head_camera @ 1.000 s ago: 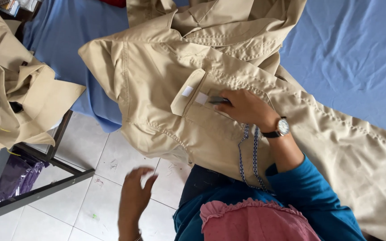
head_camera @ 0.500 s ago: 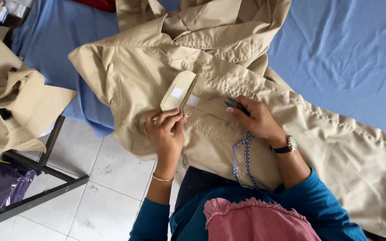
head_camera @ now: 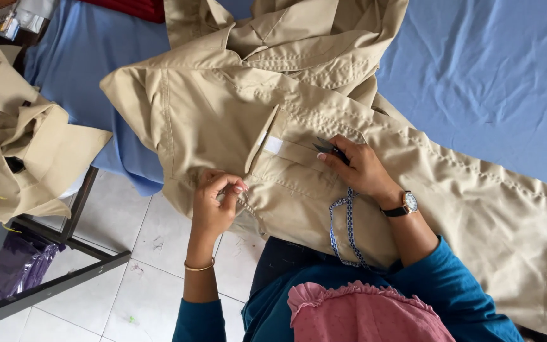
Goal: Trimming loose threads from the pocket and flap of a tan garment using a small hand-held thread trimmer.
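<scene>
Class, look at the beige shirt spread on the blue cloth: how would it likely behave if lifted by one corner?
The beige shirt would probably droop, since it already folds and hangs over the edge. It seems light: the left hand pinches it with fingertips. It likely won't slide far on the blue cloth.

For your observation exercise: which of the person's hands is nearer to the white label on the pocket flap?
Right. The right hand rests on the pocket just beside the white label; the left hand pinches the fabric edge lower down, farther away.

Left hand (head_camera: 215, 201) pinches khaki garment (head_camera: 223, 114) edge — right hand (head_camera: 356, 166) holds snips (head_camera: 326, 147).
</scene>
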